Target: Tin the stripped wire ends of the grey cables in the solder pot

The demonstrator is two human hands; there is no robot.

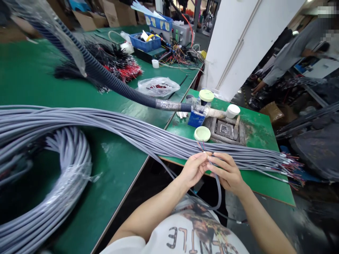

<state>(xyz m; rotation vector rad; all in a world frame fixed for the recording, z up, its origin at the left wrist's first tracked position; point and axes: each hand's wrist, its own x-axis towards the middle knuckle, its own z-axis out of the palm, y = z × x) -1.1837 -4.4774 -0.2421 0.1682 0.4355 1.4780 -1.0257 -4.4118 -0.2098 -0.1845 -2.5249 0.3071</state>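
Note:
Near the front edge of the small green table, my left hand (195, 167) and my right hand (228, 172) pinch the end of one grey cable (218, 190) between their fingertips. Thin coloured wires (202, 145) fan out upward from that end, with a small white piece where the fingers meet. Below the hands the cable bends in a loop toward my lap. Just behind lies a long bundle of grey cables (159, 139), its stripped ends (291, 165) spread out at the right.
A solder pot (225, 128) with a ribbed extraction hose (119, 86) over it stands beyond the bundle. Around it are a pale yellow lid (202, 134), a white cup (233, 110) and a blue box (196, 118). Coiled cables (71, 187) lie left. Another person (288, 53) stands at the right.

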